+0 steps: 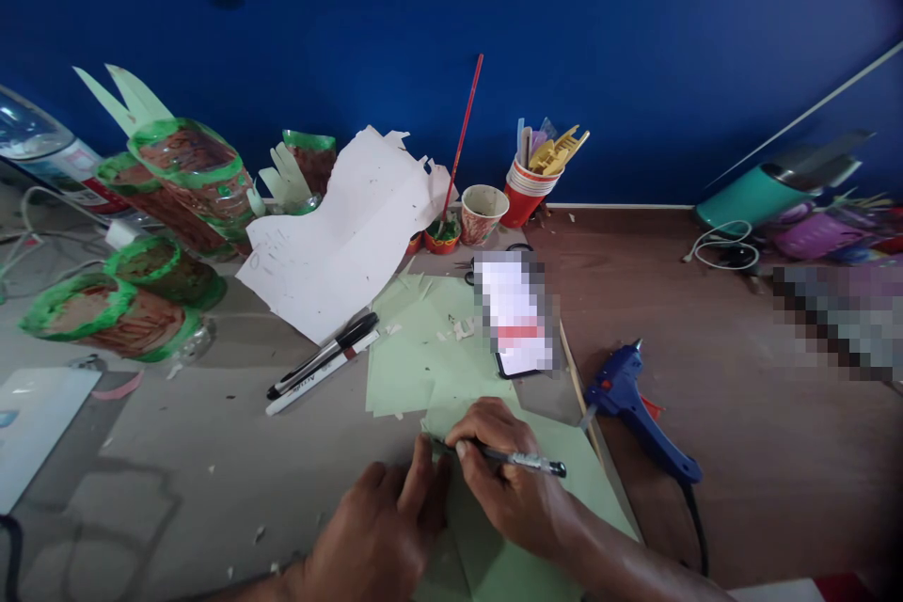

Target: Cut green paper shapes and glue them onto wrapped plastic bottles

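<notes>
My right hand (504,475) is closed round a black-capped clear pen (526,461), its tip down near the top left edge of a light green paper sheet (564,451). Close beside the tip, my left hand (388,522) is closed, bent fingers pressed against the edge of that green paper. The fingers hide the exact spot where the tip meets the paper. Beyond the hands lie more green sheets (402,367) with small paper scraps on them. A phone (514,315) with a blurred, lit screen rests on their right part, partly over scissors (469,275).
Two markers (324,362) lie left of the sheets, near torn white paper (339,235). A blue glue gun (639,414) lies at right. Green-rimmed brown bottle pieces (134,301) stand left. At the back are a paper cup (483,212) and stacked cups (529,183) holding plastic cutlery.
</notes>
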